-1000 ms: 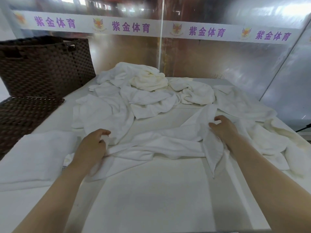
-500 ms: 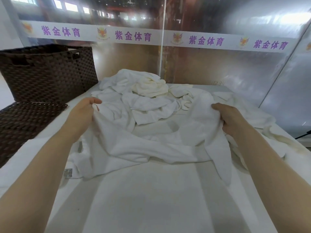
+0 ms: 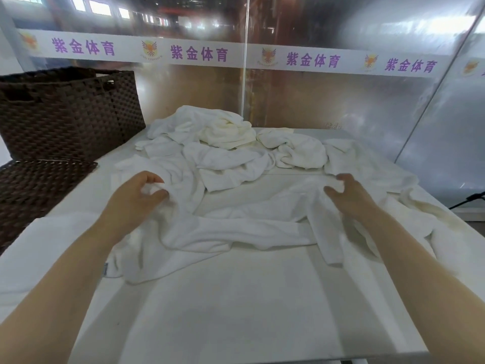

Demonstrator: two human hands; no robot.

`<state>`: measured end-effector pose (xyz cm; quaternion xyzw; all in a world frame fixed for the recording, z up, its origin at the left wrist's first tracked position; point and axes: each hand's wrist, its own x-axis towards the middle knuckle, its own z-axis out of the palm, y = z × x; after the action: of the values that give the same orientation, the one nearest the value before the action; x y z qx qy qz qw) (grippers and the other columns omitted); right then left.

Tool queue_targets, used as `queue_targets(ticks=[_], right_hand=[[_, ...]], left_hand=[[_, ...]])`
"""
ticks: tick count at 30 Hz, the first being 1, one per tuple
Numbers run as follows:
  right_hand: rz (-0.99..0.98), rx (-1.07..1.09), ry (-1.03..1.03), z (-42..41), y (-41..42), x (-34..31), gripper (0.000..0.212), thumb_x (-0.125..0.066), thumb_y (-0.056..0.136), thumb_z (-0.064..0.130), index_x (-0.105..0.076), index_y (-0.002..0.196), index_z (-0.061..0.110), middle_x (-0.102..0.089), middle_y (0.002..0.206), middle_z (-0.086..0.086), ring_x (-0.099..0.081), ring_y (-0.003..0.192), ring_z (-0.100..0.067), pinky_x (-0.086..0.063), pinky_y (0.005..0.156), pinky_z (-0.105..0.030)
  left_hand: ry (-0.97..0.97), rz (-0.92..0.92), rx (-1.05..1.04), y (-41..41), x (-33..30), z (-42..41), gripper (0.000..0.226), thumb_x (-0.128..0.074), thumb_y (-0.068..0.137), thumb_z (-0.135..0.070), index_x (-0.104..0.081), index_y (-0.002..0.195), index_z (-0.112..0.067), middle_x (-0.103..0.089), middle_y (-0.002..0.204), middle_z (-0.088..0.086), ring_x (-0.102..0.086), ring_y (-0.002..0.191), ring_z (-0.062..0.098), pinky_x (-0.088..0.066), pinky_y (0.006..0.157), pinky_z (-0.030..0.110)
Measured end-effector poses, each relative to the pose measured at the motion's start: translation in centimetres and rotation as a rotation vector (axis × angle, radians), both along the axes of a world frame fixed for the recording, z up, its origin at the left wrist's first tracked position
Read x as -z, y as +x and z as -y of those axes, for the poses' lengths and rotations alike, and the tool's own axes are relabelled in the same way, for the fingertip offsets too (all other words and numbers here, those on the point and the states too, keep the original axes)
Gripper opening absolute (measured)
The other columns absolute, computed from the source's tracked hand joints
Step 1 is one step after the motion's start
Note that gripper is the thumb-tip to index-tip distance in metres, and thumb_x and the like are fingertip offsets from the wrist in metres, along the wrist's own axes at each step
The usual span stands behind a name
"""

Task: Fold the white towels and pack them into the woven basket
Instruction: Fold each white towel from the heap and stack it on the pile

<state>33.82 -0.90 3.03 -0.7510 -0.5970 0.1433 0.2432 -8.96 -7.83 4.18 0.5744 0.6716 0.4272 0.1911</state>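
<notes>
Both hands (image 3: 131,198) pinching towel (image 3: 236,232)

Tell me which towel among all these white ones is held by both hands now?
The front towel, crumpled across the table's middle. The left hand and right hand each grip one of its far corners. The pile behind lies untouched.

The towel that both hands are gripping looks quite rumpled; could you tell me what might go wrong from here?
The left hand and right hand grip bunched cloth, not clear corners, so the held towel may fold unevenly. Its far edge lies against the loose towel pile, so lifting could drag others along. The woven basket stands at the table's far left, so a loosely folded towel might come undone on the way there.
</notes>
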Motion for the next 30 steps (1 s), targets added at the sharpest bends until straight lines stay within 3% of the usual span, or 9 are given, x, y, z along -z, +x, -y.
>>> queue_targets(ticks=[3, 7, 9, 13, 15, 19, 22, 24, 30], right_hand=[[0.271, -0.095, -0.197, 3.2, -0.5, 0.2, 0.049, -0.050, 0.092, 0.061, -0.059, 0.096, 0.013, -0.068, 0.103, -0.009, -0.060, 0.081, -0.022, -0.045, 0.070, -0.032], [0.311, -0.100, -0.741, 6.9, -1.1, 0.5, 0.067, -0.059, 0.080, 0.071, -0.066, 0.082, 0.005, -0.072, 0.074, -0.010, -0.068, 0.066, -0.024, -0.061, 0.077, -0.036], [0.308, -0.147, -0.765, 7.2, -1.2, 1.2, 0.056, -0.067, 0.081, 0.059, -0.067, 0.081, 0.003, -0.073, 0.072, -0.010, -0.072, 0.068, -0.026, -0.062, 0.075, -0.036], [0.110, -0.122, -0.539, 6.1, -0.9, 2.2, 0.015, -0.063, 0.089, 0.019, -0.063, 0.082, 0.006, -0.075, 0.074, -0.010, -0.072, 0.064, -0.023, -0.062, 0.067, -0.034], [-0.029, -0.111, -0.385, 5.4, -0.6, 1.9, 0.023, -0.063, 0.091, 0.020, -0.061, 0.071, 0.008, -0.074, 0.070, -0.011, -0.067, 0.061, -0.023, -0.061, 0.070, -0.035], [-0.052, -0.050, 0.050, 4.1, -0.6, -1.1, 0.035, -0.057, 0.091, 0.030, -0.046, 0.063, 0.012, -0.056, 0.060, -0.007, -0.056, 0.062, -0.024, -0.041, 0.060, -0.032], [-0.216, 0.001, 0.312, 2.6, -1.0, -4.3, 0.034, -0.055, 0.091, 0.033, -0.056, 0.074, 0.004, -0.067, 0.072, -0.012, -0.067, 0.073, -0.029, -0.055, 0.076, -0.043], [-0.346, -0.025, 0.438, 1.9, -1.9, -6.3, 0.023, -0.058, 0.089, 0.032, -0.064, 0.080, 0.012, -0.070, 0.076, -0.008, -0.069, 0.074, -0.026, -0.057, 0.080, -0.047], [-0.372, -0.282, 0.502, 1.4, -8.1, -9.1, 0.009, -0.063, 0.093, 0.026, -0.070, 0.096, 0.021, -0.065, 0.076, 0.009, -0.055, 0.065, -0.003, -0.043, 0.063, -0.018]], left_hand=[[-0.007, -0.029, 0.074, 1.6, 1.1, 0.2, 0.010, -0.066, 0.090, -0.023, -0.059, 0.096, -0.026, -0.058, 0.094, -0.014, -0.052, 0.079, 0.005, -0.040, 0.065, 0.021], [-0.043, -0.025, 0.140, 3.4, 2.0, 0.0, 0.011, -0.064, 0.092, -0.023, -0.056, 0.091, -0.030, -0.059, 0.095, -0.015, -0.053, 0.081, 0.003, -0.041, 0.067, 0.024], [-0.065, -0.014, 0.161, 4.0, 2.4, 0.1, 0.010, -0.058, 0.094, -0.020, -0.057, 0.095, -0.031, -0.060, 0.097, -0.015, -0.055, 0.084, 0.004, -0.044, 0.068, 0.025], [-0.055, 0.005, 0.210, 4.4, 3.0, 0.5, 0.020, -0.052, 0.096, -0.017, -0.054, 0.109, -0.033, -0.059, 0.098, -0.012, -0.058, 0.082, 0.015, -0.047, 0.068, 0.030], [-0.022, 0.003, 0.203, 4.5, 3.0, 0.8, 0.020, -0.056, 0.096, -0.020, -0.052, 0.111, -0.033, -0.057, 0.090, -0.011, -0.054, 0.075, 0.013, -0.041, 0.063, 0.027], [0.076, 0.012, 0.180, 4.4, 1.7, 1.3, 0.005, -0.061, 0.094, -0.027, -0.059, 0.096, -0.031, -0.066, 0.086, -0.010, -0.059, 0.078, 0.004, -0.042, 0.065, 0.023], [0.206, 0.023, 0.198, 4.5, 0.1, 1.8, 0.010, -0.057, 0.097, -0.025, -0.062, 0.090, -0.028, -0.065, 0.094, -0.016, -0.058, 0.083, -0.001, -0.041, 0.068, 0.010], [0.274, 0.063, 0.218, 4.8, -1.1, 2.3, 0.013, -0.054, 0.099, -0.024, -0.063, 0.090, -0.027, -0.065, 0.094, -0.016, -0.059, 0.083, -0.002, -0.040, 0.067, 0.005], [0.335, 0.044, 0.359, 6.7, -3.1, 3.7, 0.017, -0.054, 0.099, -0.018, -0.069, 0.093, -0.025, -0.067, 0.099, -0.013, -0.060, 0.093, -0.002, -0.040, 0.076, 0.005]])
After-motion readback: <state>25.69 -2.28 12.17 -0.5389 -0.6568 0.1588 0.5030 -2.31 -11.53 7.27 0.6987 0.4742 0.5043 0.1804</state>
